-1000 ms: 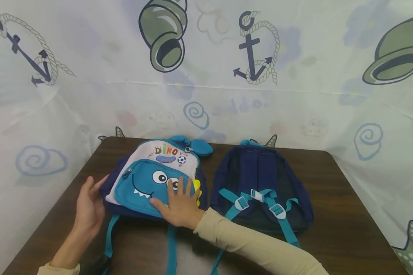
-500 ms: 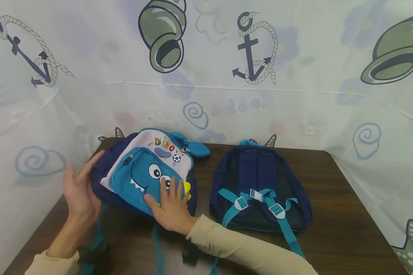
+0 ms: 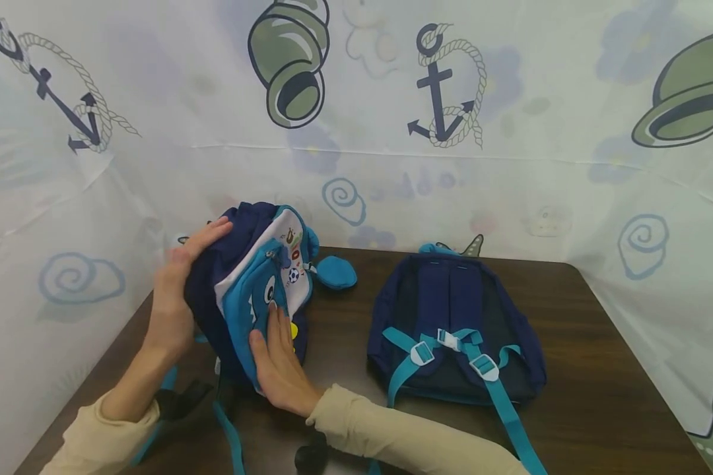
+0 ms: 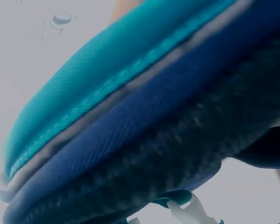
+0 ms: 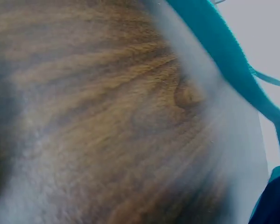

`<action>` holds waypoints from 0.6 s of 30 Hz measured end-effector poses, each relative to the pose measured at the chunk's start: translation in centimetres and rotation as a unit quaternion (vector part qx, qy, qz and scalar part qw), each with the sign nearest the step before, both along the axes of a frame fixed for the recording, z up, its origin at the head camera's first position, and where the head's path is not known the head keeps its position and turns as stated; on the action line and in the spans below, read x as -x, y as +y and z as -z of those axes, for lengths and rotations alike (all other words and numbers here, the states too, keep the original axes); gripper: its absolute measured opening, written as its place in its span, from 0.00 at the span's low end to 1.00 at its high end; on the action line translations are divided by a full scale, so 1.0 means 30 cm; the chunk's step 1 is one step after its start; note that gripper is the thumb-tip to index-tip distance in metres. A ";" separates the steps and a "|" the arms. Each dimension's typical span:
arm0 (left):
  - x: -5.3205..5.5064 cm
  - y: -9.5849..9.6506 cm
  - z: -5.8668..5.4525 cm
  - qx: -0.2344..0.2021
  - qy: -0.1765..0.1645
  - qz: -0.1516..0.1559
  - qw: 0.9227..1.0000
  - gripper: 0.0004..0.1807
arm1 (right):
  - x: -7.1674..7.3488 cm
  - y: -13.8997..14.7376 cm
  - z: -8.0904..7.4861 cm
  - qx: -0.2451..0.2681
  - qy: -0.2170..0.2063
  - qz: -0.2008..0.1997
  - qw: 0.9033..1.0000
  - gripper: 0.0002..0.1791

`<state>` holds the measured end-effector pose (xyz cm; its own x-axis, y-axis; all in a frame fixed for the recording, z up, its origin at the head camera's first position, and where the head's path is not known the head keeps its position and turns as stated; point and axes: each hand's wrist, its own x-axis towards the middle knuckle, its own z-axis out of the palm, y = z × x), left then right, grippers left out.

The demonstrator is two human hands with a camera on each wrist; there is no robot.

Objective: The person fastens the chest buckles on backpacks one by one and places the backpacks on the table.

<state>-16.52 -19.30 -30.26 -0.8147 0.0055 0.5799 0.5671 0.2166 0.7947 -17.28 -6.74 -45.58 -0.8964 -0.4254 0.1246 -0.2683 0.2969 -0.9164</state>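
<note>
Dino backpack [image 3: 237,267] at left of brown wood-grain table [image 3: 594,369], tipped up, front turned toward right. Left hand [image 3: 175,307] braced along its navy left side, fingers extended. Right hand [image 3: 282,369] laid against teal front pocket [image 3: 242,330], fingers straight, palm contact unclear. Teal round tag [image 3: 336,272] hangs off bag's right. Teal strap [image 3: 230,432] trails to near side. Second navy backpack [image 3: 451,297] lies just right, strap side up, white buckles [image 3: 484,367] showing. Sea-print fabric backdrop [image 3: 511,198] at far side.
</note>
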 end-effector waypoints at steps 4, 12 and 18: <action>-0.007 0.042 -0.020 0.081 -0.005 -0.044 0.996 0.28 | 0.005 0.000 0.009 0.027 0.010 -0.008 1.000 0.37; 0.003 0.057 -0.021 0.092 -0.036 -0.070 0.993 0.26 | 0.042 0.131 -0.069 -0.030 0.025 -0.008 0.999 0.39; -0.005 0.042 -0.023 0.096 -0.061 -0.061 0.992 0.26 | 0.106 0.310 -0.276 -0.094 0.107 0.019 0.990 0.47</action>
<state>-16.37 -18.04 -29.57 -0.8797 0.0041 0.4755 0.4304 0.4319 0.7926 -20.47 2.55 -37.31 -0.8732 -0.4266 0.2355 -0.4367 0.4706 -0.7667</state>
